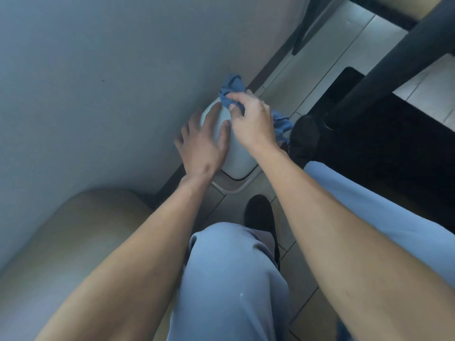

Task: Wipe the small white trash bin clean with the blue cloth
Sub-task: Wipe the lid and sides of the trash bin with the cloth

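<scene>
Nearest the camera are the person's knees in light blue trousers (229,279), with a black shoe (259,212) on the tiled floor (305,299) just short of the hands. Both bare forearms reach forward from there.

The left hand (204,141) lies flat with fingers straight and spread on the near side of the small white bin (236,156), steadying it and gripping nothing. Just right of it and a little farther out, the right hand (253,119) has its fingers curled round the blue cloth (232,91), bunching it against the top of the bin. One tail of the cloth sticks out beyond the fingertips toward the wall (98,70); another hangs below the palm on the right.

The bin stands on the floor against the wall's dark skirting, under both hands, its lid seam showing just near the left wrist.

As a judgement, the wiping is under way at the top of the bin. The visible white surface looks plain and free of obvious marks, but the far side and the lower part are hidden, so those probably remain to be done.

Beyond the right hand is a second black shoe (304,134), then a dark table leg (384,67) and a dark mat (394,143).

No brand, label or readable writing shows on anything here.
</scene>
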Demonstrator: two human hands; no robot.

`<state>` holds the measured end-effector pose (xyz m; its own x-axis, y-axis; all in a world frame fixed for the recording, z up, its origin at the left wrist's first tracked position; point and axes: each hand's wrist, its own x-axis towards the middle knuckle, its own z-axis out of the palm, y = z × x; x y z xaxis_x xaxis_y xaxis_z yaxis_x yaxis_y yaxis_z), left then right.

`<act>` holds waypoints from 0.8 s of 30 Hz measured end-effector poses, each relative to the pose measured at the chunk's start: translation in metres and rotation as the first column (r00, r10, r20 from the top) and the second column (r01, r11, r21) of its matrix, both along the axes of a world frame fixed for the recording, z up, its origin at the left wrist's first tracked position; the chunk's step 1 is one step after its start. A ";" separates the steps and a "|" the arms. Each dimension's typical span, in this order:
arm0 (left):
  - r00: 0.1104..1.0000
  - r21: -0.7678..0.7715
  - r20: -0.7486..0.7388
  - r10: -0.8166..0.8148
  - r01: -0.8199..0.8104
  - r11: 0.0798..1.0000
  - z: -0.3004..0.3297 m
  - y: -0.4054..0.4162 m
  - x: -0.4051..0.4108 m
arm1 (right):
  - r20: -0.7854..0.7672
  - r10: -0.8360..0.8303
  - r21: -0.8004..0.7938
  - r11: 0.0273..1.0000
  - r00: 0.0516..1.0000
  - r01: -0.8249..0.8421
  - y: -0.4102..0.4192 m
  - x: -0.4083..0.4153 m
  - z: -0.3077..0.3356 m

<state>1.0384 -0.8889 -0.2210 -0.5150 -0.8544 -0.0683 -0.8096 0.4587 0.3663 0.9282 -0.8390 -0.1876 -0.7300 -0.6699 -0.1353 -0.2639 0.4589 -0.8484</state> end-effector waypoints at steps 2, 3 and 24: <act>0.999 0.033 0.005 -0.051 0.051 0.998 0.008 -0.001 0.001 | 0.043 0.030 0.011 0.999 0.999 -0.031 0.000 0.006 0.005; 0.997 0.048 0.014 -0.074 0.073 0.996 0.012 -0.001 0.000 | 0.059 0.041 0.002 0.999 0.997 -0.041 0.001 0.009 0.007; 0.555 0.568 -0.705 0.440 0.071 0.820 0.092 -0.007 -0.001 | 0.285 -0.308 -0.272 0.882 0.908 0.385 0.035 0.013 0.035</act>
<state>1.0375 -0.8958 -0.1285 -0.4036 -0.9024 -0.1510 -0.1134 -0.1144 0.9869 0.9409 -0.8043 -0.1528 -0.8977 -0.4141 -0.1504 0.0794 0.1836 -0.9798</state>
